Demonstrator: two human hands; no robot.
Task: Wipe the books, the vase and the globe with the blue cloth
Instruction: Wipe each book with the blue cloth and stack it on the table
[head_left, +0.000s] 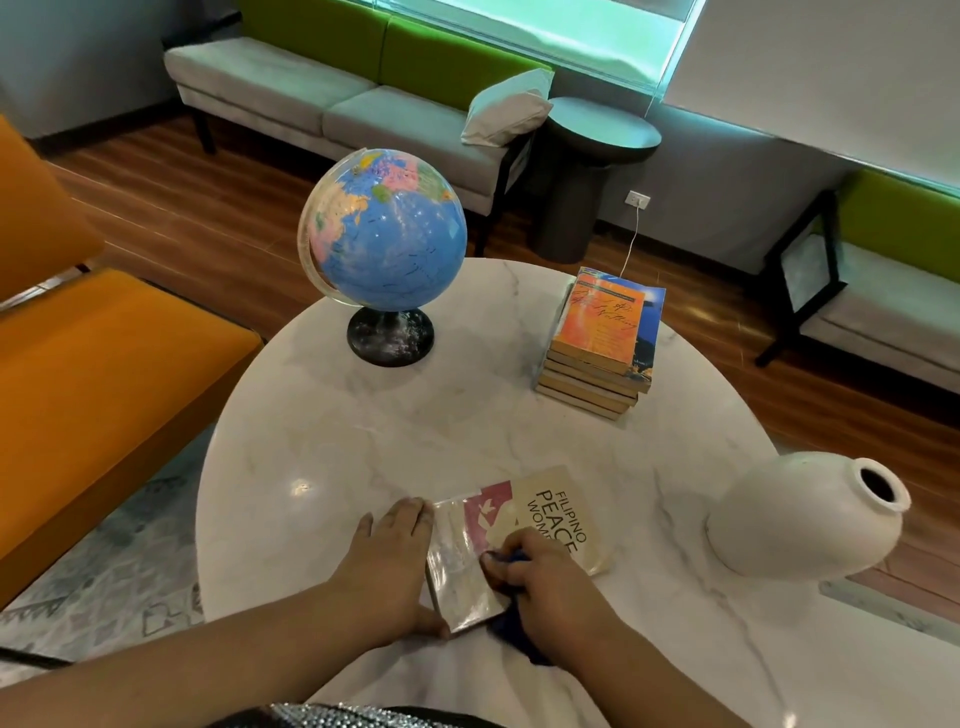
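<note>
- We are seeing the right hand (545, 582) curling its fingers round the blue cloth (508, 630) and pressing it down on the near right part of a book (550, 512); only small dark blue folds are showing above the knuckles and under the wrist.
- The left hand (392, 561) is lying flat with its fingers straight and together, resting against the book's left edge and pinching nothing.
- The book is lying flat near our edge of the table (363, 441), turned at an angle, and we are reading "FILIPINO PEACE" on its pale cover beside a pink patch.
- The table is round and white with grey veins like marble.
- At the right edge, well apart from the book, a white vase (800, 519) is standing; we are looking into its dark mouth.
- Towards the far right, a stack of books (602, 338) is sitting with an orange cover on top.
- At the far left, a blue globe (387, 234) is standing tilted on its black round foot.
- Beyond the table, we are noticing orange seats (104, 364) on the left, a grey and green sofa (311, 88) with a white pillow (506, 106), a dark round side table (597, 130), and a white cable (631, 244) hanging from a wall socket (638, 199).
- A patterned grey rug (104, 545) is lying on the wooden floor beneath.
</note>
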